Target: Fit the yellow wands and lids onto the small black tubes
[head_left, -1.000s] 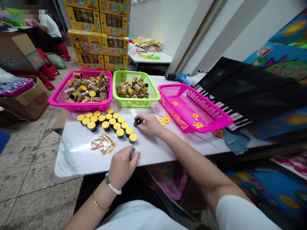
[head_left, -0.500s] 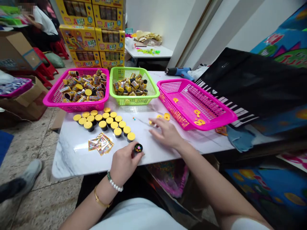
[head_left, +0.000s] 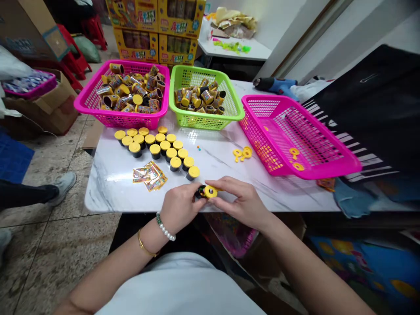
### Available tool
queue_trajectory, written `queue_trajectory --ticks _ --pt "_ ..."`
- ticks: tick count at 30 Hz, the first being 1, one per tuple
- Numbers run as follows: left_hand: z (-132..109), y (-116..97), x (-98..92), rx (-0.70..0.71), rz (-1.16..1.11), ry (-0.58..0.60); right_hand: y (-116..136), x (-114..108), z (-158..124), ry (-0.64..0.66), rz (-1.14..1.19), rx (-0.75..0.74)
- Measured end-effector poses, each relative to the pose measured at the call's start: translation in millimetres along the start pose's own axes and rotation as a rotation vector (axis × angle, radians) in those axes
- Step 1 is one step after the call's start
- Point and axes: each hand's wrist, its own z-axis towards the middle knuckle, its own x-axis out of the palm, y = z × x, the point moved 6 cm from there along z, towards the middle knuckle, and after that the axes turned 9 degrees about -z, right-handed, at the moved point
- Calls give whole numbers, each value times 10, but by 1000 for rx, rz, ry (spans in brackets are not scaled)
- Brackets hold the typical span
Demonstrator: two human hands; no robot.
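Observation:
My left hand [head_left: 180, 205] grips a small black cup [head_left: 200, 192] at the near edge of the white marble table [head_left: 111, 192]. My right hand [head_left: 241, 202] pinches a yellow lid [head_left: 210, 191] and holds it against the cup's top. Just beyond, several black cups with yellow lids [head_left: 157, 146] stand in rows. A small pile of foil packets [head_left: 149, 176] lies to their left. Two or three loose yellow lids [head_left: 243, 153] rest on the table to the right.
Three baskets line the back: a pink basket [head_left: 98, 114] and a green basket [head_left: 210, 122] full of cups, and a tilted pink basket [head_left: 328, 168] with a few lids. A blue glue gun [head_left: 275, 85] lies behind. Another person's shoe [head_left: 64, 186] is at left.
My right hand picked a yellow lid from the table and brought it to the cup in my left hand. The view tilted down and shifted.

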Motion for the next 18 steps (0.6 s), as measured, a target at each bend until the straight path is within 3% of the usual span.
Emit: queue_trajectory --ticks 8,18 --pt "-9 13 9 -5 27 41 37 63 160 81 -102 -136" --pt "8 7 -5 -37 22 68 -1 103 189 116 -91 -125"
